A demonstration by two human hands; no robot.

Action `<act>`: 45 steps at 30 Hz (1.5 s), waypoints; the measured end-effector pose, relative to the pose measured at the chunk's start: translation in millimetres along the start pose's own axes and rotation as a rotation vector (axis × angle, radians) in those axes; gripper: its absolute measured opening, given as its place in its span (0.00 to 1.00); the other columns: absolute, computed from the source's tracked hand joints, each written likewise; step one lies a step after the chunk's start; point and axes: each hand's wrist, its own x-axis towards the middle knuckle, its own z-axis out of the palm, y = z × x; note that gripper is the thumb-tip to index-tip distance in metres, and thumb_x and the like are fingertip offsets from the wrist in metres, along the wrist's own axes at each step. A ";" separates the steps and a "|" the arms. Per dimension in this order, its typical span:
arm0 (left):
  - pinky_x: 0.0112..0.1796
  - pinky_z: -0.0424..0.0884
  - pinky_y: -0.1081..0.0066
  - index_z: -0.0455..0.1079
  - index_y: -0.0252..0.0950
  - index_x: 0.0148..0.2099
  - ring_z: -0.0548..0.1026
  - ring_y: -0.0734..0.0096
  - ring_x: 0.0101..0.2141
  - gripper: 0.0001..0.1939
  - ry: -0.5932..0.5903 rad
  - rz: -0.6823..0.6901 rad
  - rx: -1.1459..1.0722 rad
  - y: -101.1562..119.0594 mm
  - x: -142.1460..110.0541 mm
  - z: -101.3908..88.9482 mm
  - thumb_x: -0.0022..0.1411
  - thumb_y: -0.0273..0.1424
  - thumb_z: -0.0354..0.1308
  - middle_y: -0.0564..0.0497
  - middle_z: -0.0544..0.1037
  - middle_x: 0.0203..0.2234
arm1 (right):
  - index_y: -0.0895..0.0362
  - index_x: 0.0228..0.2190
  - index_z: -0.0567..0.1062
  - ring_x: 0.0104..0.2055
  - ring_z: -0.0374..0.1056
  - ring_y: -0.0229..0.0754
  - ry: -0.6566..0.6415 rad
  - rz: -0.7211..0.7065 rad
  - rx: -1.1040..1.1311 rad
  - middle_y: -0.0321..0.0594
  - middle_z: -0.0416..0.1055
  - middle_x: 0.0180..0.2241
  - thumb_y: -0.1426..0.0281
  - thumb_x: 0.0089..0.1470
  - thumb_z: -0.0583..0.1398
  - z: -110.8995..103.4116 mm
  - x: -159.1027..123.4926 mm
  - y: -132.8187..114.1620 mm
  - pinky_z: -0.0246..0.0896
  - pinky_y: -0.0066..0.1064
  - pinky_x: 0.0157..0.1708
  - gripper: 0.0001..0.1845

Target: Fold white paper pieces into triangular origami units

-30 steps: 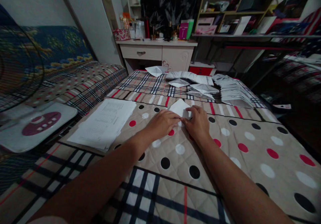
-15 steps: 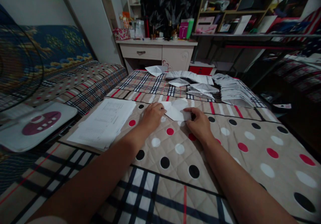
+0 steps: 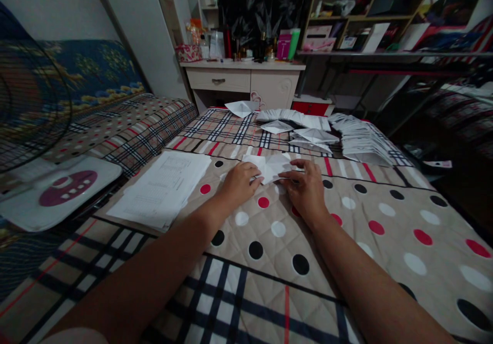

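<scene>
A partly folded sheet of white paper (image 3: pixel 271 167) lies on the dotted bedspread between my two hands. My left hand (image 3: pixel 242 180) grips its left side, thumb and fingers closed at the edge. At the right side, my right hand (image 3: pixel 306 184) has its thumb and fingers around the paper's edge. Beyond the hands sit several folded paper pieces (image 3: pixel 314 136) and a single folded piece (image 3: pixel 276 127). Another folded piece (image 3: pixel 242 108) rests near the far edge of the bed.
To the left lies a stack of printed sheets (image 3: pixel 162 187). Rows of packed folded papers (image 3: pixel 364 138) stand at the far right of the bed. A fan (image 3: pixel 31 92) with a white base (image 3: pixel 23 208) is at the left. Behind the bed is a white dresser (image 3: pixel 219 79).
Both hands have shifted on the paper. The left hand has moved slightly right, and more of the right hand's fingers now show at the paper's edge. The view has shifted slightly.
</scene>
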 end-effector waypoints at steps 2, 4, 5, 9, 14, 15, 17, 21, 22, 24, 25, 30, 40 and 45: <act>0.46 0.73 0.63 0.78 0.35 0.37 0.77 0.64 0.40 0.05 0.015 -0.011 -0.064 -3.3 0.4 1.5 0.60 0.26 0.60 0.46 0.80 0.37 | 0.52 0.28 0.82 0.56 0.60 0.57 0.055 -0.107 -0.084 0.47 0.68 0.53 0.68 0.50 0.65 -6.0 1.5 -7.3 0.57 0.50 0.52 0.04; 0.46 0.74 0.63 0.78 0.36 0.38 0.78 0.65 0.40 0.06 0.023 -0.010 -0.126 -7.0 0.4 3.4 0.60 0.26 0.60 0.47 0.81 0.38 | 0.51 0.29 0.82 0.54 0.62 0.54 0.016 -0.190 -0.066 0.43 0.71 0.51 0.67 0.52 0.65 -9.8 2.2 -14.7 0.56 0.49 0.52 0.04; 0.46 0.74 0.63 0.78 0.36 0.38 0.78 0.65 0.40 0.06 0.019 -0.002 -0.152 -8.7 0.3 4.3 0.59 0.26 0.61 0.46 0.81 0.38 | 0.51 0.30 0.81 0.51 0.65 0.52 -0.034 -0.214 -0.037 0.42 0.74 0.47 0.67 0.53 0.64 -10.3 2.3 -17.4 0.56 0.47 0.51 0.05; 0.46 0.74 0.63 0.79 0.35 0.37 0.78 0.64 0.41 0.07 -0.021 0.049 -0.208 -13.1 -0.2 6.2 0.53 0.22 0.64 0.45 0.81 0.40 | 0.54 0.33 0.80 0.37 0.71 0.46 -0.187 -0.119 0.083 0.40 0.78 0.32 0.68 0.57 0.59 -3.1 1.9 -16.2 0.60 0.41 0.44 0.08; 0.47 0.73 0.64 0.79 0.36 0.37 0.78 0.66 0.42 0.10 -0.035 0.021 -0.231 -9.5 0.6 3.3 0.54 0.19 0.61 0.47 0.81 0.41 | 0.58 0.43 0.77 0.42 0.71 0.50 -0.158 0.140 0.020 0.47 0.77 0.40 0.71 0.50 0.61 11.3 3.5 0.6 0.64 0.42 0.43 0.16; 0.47 0.73 0.64 0.79 0.36 0.36 0.78 0.66 0.41 0.09 -0.037 0.007 -0.232 -8.4 0.7 3.0 0.56 0.21 0.60 0.47 0.81 0.40 | 0.59 0.43 0.77 0.42 0.70 0.51 -0.162 0.142 -0.014 0.47 0.77 0.41 0.71 0.49 0.61 12.7 4.2 2.7 0.64 0.42 0.44 0.17; 0.47 0.73 0.64 0.78 0.36 0.36 0.78 0.66 0.41 0.07 -0.034 -0.013 -0.233 -6.9 0.5 3.3 0.59 0.24 0.59 0.46 0.81 0.39 | 0.60 0.43 0.77 0.43 0.69 0.53 -0.176 0.115 -0.086 0.48 0.76 0.42 0.71 0.49 0.61 13.2 5.9 4.3 0.64 0.44 0.45 0.17; 0.48 0.72 0.62 0.77 0.36 0.37 0.77 0.65 0.42 0.06 -0.026 -0.014 -0.236 -7.6 -0.3 6.8 0.54 0.27 0.65 0.47 0.80 0.39 | 0.60 0.43 0.76 0.51 0.65 0.56 -0.162 0.029 -0.182 0.51 0.73 0.47 0.73 0.50 0.60 9.3 6.2 -5.5 0.61 0.49 0.51 0.16; 0.48 0.72 0.62 0.77 0.36 0.37 0.77 0.65 0.42 0.07 -0.024 -0.012 -0.239 -8.0 -0.4 7.4 0.53 0.26 0.66 0.47 0.80 0.39 | 0.59 0.44 0.76 0.55 0.63 0.57 -0.155 -0.008 -0.172 0.52 0.71 0.49 0.74 0.51 0.59 8.9 4.5 -11.0 0.58 0.50 0.55 0.17; 0.47 0.72 0.63 0.76 0.36 0.36 0.77 0.65 0.41 0.07 -0.035 -0.018 -0.239 -8.1 -0.1 7.5 0.52 0.23 0.64 0.48 0.80 0.38 | 0.58 0.49 0.73 0.62 0.57 0.54 -0.187 -0.101 -0.082 0.52 0.67 0.55 0.75 0.55 0.56 10.1 -1.5 -24.9 0.52 0.50 0.60 0.20; 0.46 0.73 0.64 0.76 0.35 0.35 0.76 0.65 0.40 0.07 -0.046 -0.028 -0.233 -7.9 0.2 7.1 0.52 0.21 0.63 0.48 0.80 0.37 | 0.59 0.54 0.69 0.64 0.55 0.52 -0.236 -0.134 -0.005 0.53 0.63 0.59 0.73 0.57 0.54 11.7 -5.5 -32.6 0.52 0.50 0.61 0.22; 0.43 0.73 0.66 0.76 0.33 0.36 0.76 0.66 0.38 0.10 -0.056 -0.073 -0.201 -6.5 0.7 4.8 0.52 0.18 0.57 0.47 0.79 0.34 | 0.66 0.67 0.37 0.70 0.42 0.55 -0.539 -0.127 0.109 0.63 0.41 0.68 0.49 0.59 0.53 18.7 -22.6 -57.4 0.48 0.52 0.63 0.51; 0.46 0.71 0.65 0.74 0.35 0.33 0.76 0.67 0.40 0.05 -0.025 -0.042 -0.247 -9.0 -1.7 9.6 0.52 0.24 0.66 0.49 0.78 0.37 | 0.68 0.64 0.54 0.70 0.42 0.56 -0.506 0.038 -0.351 0.59 0.46 0.67 0.54 0.64 0.46 21.4 -8.8 -23.1 0.39 0.53 0.65 0.38; 0.46 0.71 0.65 0.74 0.36 0.33 0.75 0.67 0.40 0.06 -0.032 -0.062 -0.225 -6.7 -0.5 7.5 0.51 0.26 0.68 0.50 0.78 0.37 | 0.68 0.61 0.60 0.68 0.46 0.61 -0.342 0.233 -0.441 0.60 0.52 0.65 0.61 0.62 0.49 22.3 0.4 -3.9 0.41 0.58 0.62 0.31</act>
